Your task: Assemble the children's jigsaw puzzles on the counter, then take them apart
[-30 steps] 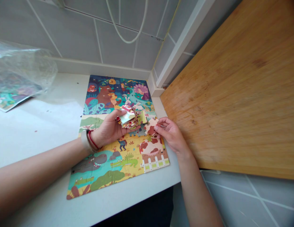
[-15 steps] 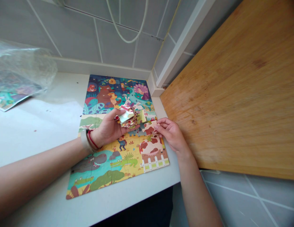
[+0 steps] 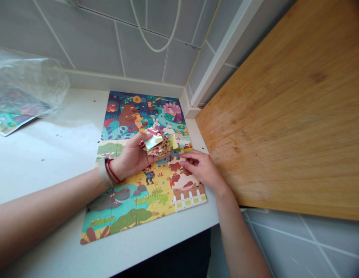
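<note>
1. Holding, left: your left hand (image 3: 134,156) has its fingers closed around a stack of puzzle pieces (image 3: 155,143), thumb on top, other fingers beneath. Position: above the middle of the puzzle.
2. Touching, right: your right hand (image 3: 204,168) has thumb and forefinger narrowed at a cow-patterned piece (image 3: 175,166). You cannot tell from this view whether it is pinched or only pressed. Position: right side of the puzzle, just above the printed cow.
3. Puzzle (image 3: 130,220), one, colourful animal scenes. It lies on the desk (image 3: 75,150), its far edge by the desk's back edge, its near right corner close to the desk's front edge.
4. Clear plastic bag (image 3: 37,77), one, with a printed sheet (image 3: 20,116); toward the desk's back edge, well left of the puzzle.
5. Wooden board (image 3: 283,116), one, rising along the desk's right edge, near your right hand.
6. Hazards, as judged: your stack is uneven, so a tilt or slack thumb could spill pieces. Pressing the cow-patterned piece before its tabs line up could bend them or lift neighbours. A sideways shove could part joins. Your left hand hides the puzzle's middle, inviting a misread slot.
</note>
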Motion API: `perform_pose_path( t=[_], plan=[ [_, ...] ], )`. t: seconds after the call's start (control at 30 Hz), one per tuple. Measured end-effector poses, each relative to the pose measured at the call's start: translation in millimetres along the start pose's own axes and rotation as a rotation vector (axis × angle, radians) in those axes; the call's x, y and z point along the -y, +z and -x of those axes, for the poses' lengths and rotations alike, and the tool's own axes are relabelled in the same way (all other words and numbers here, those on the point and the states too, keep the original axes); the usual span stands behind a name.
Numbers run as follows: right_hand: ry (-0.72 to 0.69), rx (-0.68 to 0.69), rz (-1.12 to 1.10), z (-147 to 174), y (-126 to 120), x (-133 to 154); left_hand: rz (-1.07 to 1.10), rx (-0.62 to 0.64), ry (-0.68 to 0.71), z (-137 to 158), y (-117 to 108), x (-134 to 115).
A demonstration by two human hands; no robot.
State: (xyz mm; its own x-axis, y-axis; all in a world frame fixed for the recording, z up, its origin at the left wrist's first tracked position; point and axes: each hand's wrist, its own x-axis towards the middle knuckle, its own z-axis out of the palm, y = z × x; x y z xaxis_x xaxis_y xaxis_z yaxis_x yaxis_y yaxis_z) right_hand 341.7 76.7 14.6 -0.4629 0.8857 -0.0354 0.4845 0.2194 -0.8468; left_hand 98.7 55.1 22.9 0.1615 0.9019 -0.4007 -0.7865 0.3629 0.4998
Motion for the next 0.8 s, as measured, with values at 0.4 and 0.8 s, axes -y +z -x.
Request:
perform_pose_path(
  t=[0.4,0.8],
  plan=[
    [-0.103,-0.182,0.031,-4.2,-4.9,-0.6,0.0,-0.002,-0.005,-0.1,-1.4,0.0],
    [-0.133,0.074,0.127,-0.1,-10.8,-2.6,0.011,-0.007,-0.013,1.0,0.9,-0.4]
  ],
)
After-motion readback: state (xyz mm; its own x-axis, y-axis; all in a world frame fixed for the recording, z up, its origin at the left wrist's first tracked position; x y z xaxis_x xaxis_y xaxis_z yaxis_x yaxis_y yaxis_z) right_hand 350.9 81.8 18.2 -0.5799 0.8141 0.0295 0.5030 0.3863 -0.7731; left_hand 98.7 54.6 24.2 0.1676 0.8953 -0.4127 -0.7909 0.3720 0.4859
